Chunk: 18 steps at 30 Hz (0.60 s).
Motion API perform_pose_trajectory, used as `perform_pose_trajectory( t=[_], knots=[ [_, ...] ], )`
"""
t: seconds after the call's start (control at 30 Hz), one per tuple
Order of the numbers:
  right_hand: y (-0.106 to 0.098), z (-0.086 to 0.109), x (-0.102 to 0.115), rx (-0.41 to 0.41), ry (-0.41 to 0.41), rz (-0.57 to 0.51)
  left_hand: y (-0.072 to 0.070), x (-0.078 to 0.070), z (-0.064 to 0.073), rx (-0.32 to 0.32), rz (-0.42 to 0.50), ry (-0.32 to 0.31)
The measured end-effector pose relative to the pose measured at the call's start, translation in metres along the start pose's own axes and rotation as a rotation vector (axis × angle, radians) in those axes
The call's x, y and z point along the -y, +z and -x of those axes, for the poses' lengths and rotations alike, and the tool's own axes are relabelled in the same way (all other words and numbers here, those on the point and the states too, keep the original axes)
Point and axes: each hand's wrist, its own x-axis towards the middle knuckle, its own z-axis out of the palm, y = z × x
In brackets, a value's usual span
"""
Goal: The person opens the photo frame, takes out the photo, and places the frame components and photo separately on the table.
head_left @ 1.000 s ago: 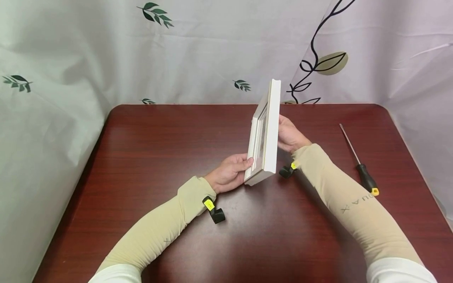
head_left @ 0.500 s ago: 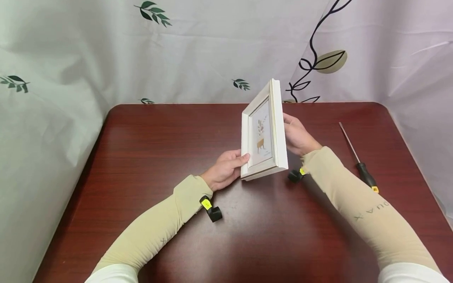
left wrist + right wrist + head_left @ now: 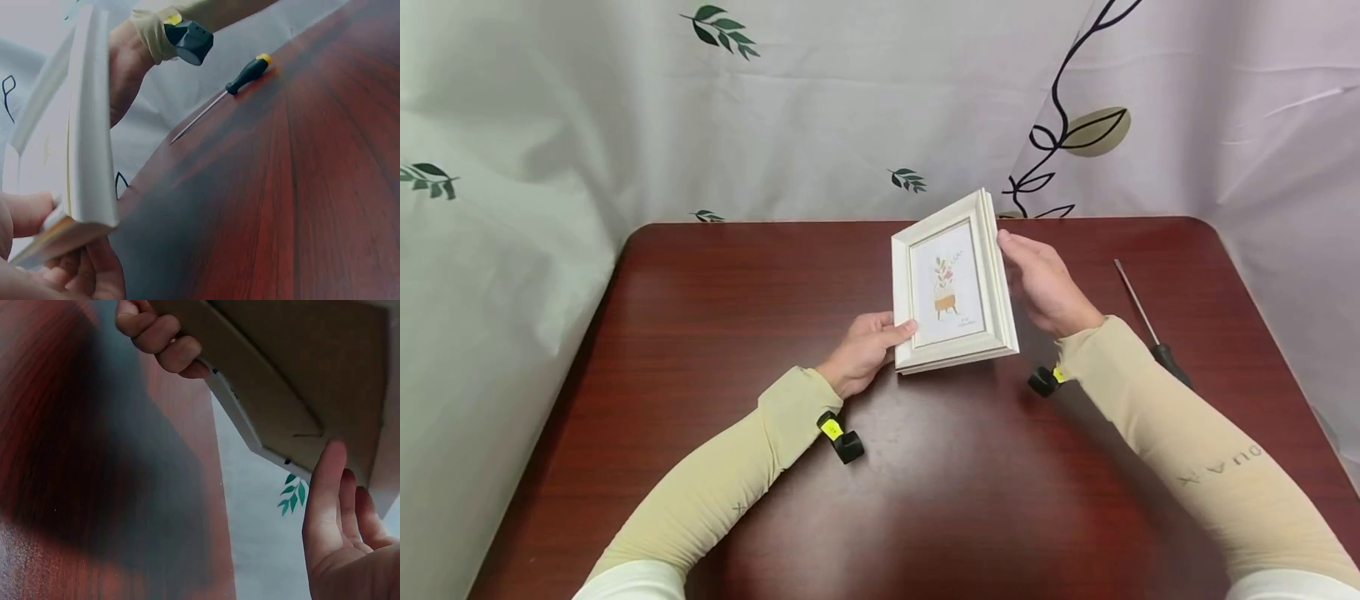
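Note:
A white picture frame (image 3: 902,292) is held up above the table, tilted, its front turned toward the head camera. Behind its glass is a print of a plant in a brown pot on legs. My left hand (image 3: 861,350) grips the lower left corner, thumb on the front, fingers curled behind. At the right edge is my right hand (image 3: 1048,283); in the right wrist view its straight fingers (image 3: 328,481) reach up to the brown backing board (image 3: 300,350). Its thumb is hidden in that view. Left-hand fingers (image 3: 159,337) wrap the frame's other edge there.
A screwdriver (image 3: 247,75) with a black and yellow handle lies on the dark red wooden table (image 3: 737,292) at the right, partly covered by the right sleeve in the head view. A white curtain (image 3: 820,108) with leaf prints hangs behind the table.
The frame has turned from nearly edge-on to show its front, and shifted slightly left. My right hand has moved rightward from behind it to its right edge. My left hand keeps its grip.

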Motion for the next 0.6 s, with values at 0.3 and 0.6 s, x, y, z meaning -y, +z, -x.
perform_pose_trajectory(
  t=[0.3, 0.6],
  knots=[
    [0.008, 0.006, 0.006, -0.022, 0.078, 0.194, -0.002, -0.005, 0.004, -0.124, -0.164, 0.000],
    [0.011, 0.006, 0.003, -0.048, 0.239, 0.450, 0.002, -0.009, 0.005, -0.219, -0.278, -0.004]
  ],
)
